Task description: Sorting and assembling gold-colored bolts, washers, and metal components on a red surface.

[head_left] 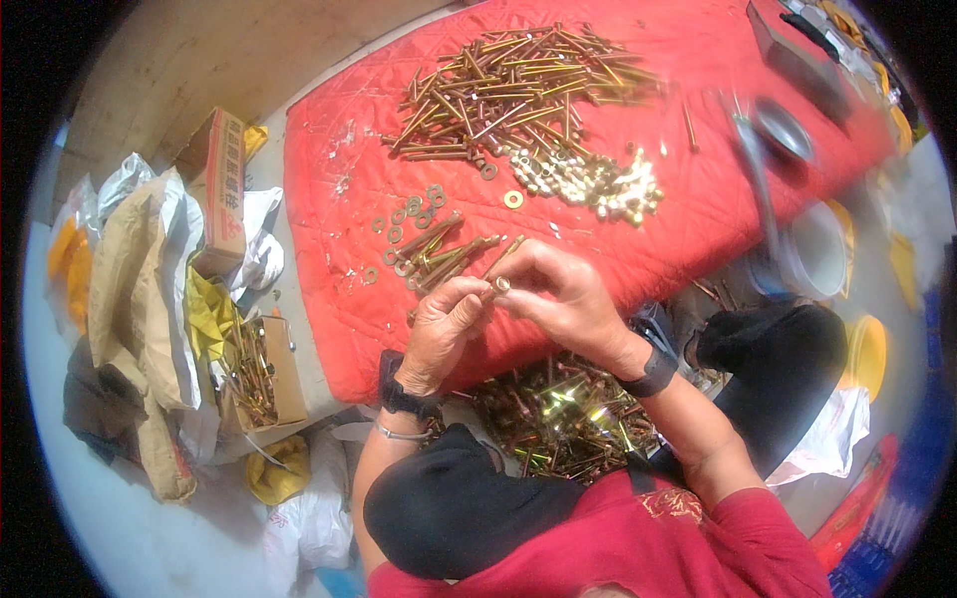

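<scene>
My left hand (446, 324) is closed, thumb and fingers pinched round a thin brass-coloured bolt (506, 253) that slants up past my fingertips. My right hand (560, 291) meets it, its fingertips pinching a small shiny nut (501, 285). Fingers partly cover both pieces, so I cannot tell whether the nut is on the thread. Close beyond my hands, a small group of bolts (439, 249) lies on the red quilted cloth (334, 289), with several loose washers (396, 234) beside it. Farther back are a big heap of long bolts (518, 85) and a pile of shiny nuts (588, 182).
On the left stand an upright cardboard box (225, 189), a smaller open box of bolts (284, 374) and crumpled paper sacks (130, 289). Below the table edge, between my knees, lies a mass of bolts (558, 419). At right are a metal dish (783, 130) and a white bucket (817, 249).
</scene>
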A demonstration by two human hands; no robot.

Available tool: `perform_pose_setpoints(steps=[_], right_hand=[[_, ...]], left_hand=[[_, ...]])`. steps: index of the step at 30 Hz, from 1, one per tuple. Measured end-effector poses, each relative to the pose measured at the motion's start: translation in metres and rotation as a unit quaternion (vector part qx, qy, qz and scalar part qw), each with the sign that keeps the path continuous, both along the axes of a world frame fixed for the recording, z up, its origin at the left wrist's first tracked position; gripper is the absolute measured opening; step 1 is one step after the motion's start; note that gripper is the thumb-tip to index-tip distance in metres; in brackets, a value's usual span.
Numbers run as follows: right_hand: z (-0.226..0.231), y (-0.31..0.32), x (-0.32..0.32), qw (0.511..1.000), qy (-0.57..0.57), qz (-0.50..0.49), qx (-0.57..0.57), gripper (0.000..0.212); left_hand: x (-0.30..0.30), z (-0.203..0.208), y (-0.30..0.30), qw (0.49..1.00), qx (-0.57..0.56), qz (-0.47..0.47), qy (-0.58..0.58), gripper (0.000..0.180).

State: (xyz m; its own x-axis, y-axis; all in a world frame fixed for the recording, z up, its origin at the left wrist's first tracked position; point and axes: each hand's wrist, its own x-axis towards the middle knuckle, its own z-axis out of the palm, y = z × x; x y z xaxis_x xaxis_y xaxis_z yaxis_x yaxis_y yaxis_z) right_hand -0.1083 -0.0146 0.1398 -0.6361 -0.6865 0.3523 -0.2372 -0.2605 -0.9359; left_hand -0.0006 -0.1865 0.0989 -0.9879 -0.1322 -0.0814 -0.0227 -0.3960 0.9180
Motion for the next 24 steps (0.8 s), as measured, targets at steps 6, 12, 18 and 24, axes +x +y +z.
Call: perform_pose_setpoints(steps=[6, 12, 18, 24], right_hand=[[0.017, 0.001, 0.001, 0.981, 0.189, -0.052, -0.01, 0.021], [0.014, 0.016, 0.006, 0.906, 0.391, -0.058, 0.152, 0.02], [0.003, 0.028, 0.004, 0.958, 0.144, -0.004, 0.248, 0.028], [0.002, 0.034, -0.008, 0.979, 0.104, -0.036, 0.174, 0.027]], left_hand=[[0.007, 0.005, 0.002, 0.999, -0.026, -0.008, -0.039, 0.026], [0.017, 0.013, -0.002, 0.986, -0.099, -0.076, -0.113, 0.022], [0.026, 0.018, 0.012, 0.972, -0.186, -0.115, -0.085, 0.021], [0.025, 0.026, 0.012, 0.957, -0.153, -0.157, -0.189, 0.022]])
